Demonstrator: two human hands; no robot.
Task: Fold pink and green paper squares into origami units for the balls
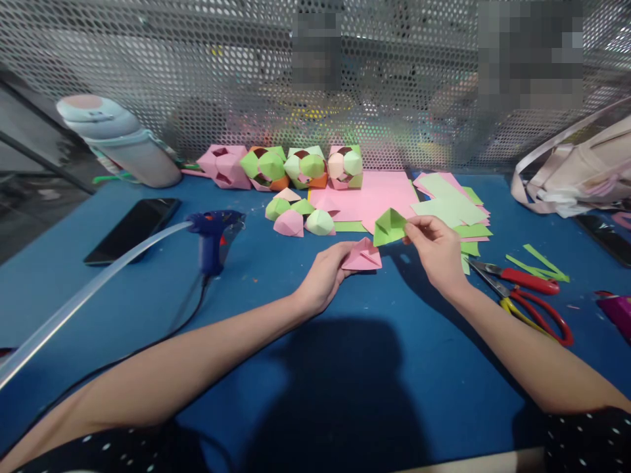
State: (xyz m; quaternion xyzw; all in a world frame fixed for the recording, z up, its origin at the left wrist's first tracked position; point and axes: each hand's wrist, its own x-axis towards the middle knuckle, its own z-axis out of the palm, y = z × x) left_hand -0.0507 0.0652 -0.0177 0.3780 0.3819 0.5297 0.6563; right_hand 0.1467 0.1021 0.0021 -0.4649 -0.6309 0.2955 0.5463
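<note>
My left hand is closed on a folded pink paper piece near the middle of the table. In the fingertips of my right hand is a folded green paper piece, held just above and to the right of the pink one. Whether the two pieces touch I cannot tell. Behind them lies a small cluster of folded paper pieces in pink, green and pale green. A row of paper balls built from such pieces stands along the mesh.
A blue glue gun with a long clear glue stick and cord stands left, beside a phone and a bottle. Paper sheets, scissors, red-handled pliers and a bag lie right. Perforated metal bounds the back.
</note>
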